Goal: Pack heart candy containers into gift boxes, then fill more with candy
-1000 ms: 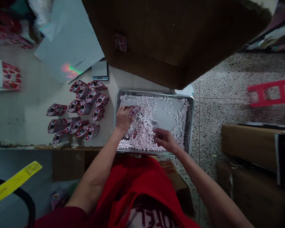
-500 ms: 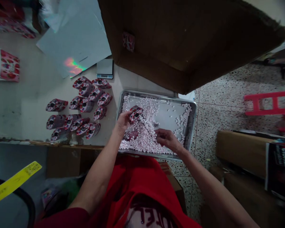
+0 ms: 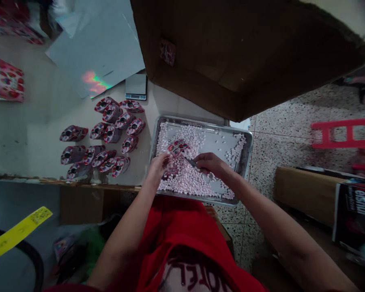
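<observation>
Left hand (image 3: 160, 164) grips a small red patterned pouch (image 3: 178, 147); right hand (image 3: 209, 163) pinches a thin dark tool (image 3: 192, 163) above pink pellets (image 3: 188, 178) in a steel tray (image 3: 247, 150); filling step, judging by this

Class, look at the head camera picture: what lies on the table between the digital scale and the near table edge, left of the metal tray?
In the head view, a cluster of red-patterned pouches lies between the digital scale and the table's near edge, left of the metal tray.
</observation>
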{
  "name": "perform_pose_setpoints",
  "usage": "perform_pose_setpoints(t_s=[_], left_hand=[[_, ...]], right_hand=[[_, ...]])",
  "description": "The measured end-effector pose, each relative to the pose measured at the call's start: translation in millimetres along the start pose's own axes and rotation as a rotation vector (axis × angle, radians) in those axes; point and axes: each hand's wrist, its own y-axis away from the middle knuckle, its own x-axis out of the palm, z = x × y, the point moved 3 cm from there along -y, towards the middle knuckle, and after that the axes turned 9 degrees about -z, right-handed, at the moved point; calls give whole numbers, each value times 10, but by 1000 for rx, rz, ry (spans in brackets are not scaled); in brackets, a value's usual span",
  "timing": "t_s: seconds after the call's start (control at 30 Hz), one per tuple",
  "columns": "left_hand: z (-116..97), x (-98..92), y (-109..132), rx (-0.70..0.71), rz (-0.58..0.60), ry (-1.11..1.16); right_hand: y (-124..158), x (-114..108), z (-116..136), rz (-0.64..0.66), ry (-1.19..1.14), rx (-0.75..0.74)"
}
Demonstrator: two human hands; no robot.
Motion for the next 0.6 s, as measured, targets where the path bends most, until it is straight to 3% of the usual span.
perform_pose_setpoints(t_s=[0.1, 0.17, 0.23, 0.3, 0.33, 0.43, 0.5, 0.53, 0.6], left_hand=[[-120, -97, 103, 575, -102, -357], [-222, 27, 98, 957, -11, -612], [-270, 206, -1, 1166, 159, -757], [-271, 332, -134, 1204, 266, -765], [-256, 359, -184, 1202, 265, -746], [-158, 285, -226, 1179, 81, -635], [-64, 176, -200, 1150, -58, -550], [-18, 132, -191, 1139, -102, -512], [60, 98, -195, 1132, -141, -462]], right_hand=[[-57, 81, 193, -8, 20, 3], [-58, 99, 287, -13, 25, 1], [2, 61, 302, 5, 46, -24], [128, -47, 191, 6, 106, -81], [204, -128, 83, -36, 164, -130], [383, -423, -400, -394, 508, -262], [382, -565, -756, -676, 782, -234], [331, -595, -905, -768, 886, -197], [146, -570, -1096, -834, 1002, -149]])
